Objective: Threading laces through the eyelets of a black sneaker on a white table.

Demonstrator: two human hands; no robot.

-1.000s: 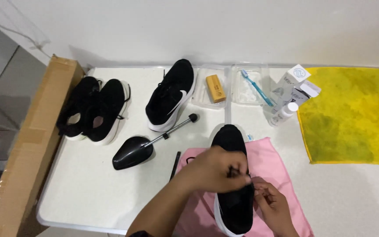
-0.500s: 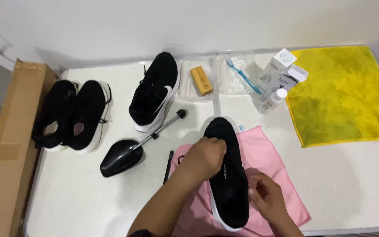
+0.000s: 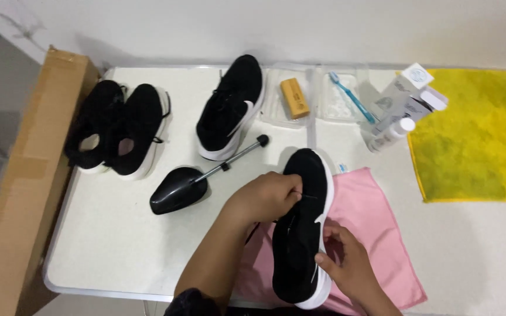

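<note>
Black knit over a white foam sole: the shoe (image 3: 303,228) I held looked light and soft in the upper, stiffer only along the sole, so I judged the sole edge and the tongue area the sound places to take it. It lay tilted on the pink cloth (image 3: 376,234) near the front edge of the worktop (image 3: 118,246). My left hand (image 3: 265,198) was closed on it near the laces, fingers (image 3: 291,190) pinching something thin there (a lace, I think, too small to be sure). My right hand (image 3: 346,263) gripped the sole's side, thumb on the white rim.

Counting, largest first: one cardboard box (image 3: 24,175) at the left edge; two cloths, the yellow cloth (image 3: 475,140) and the pink one; four black shoes in all, a pair (image 3: 118,129) by the box, a single one (image 3: 231,108) farther back, and mine; one black shoe tree (image 3: 188,190); two clear trays (image 3: 317,99); one tan block (image 3: 294,98); one blue toothbrush (image 3: 351,96); one white bottle (image 3: 390,134) beside some small cartons.
</note>
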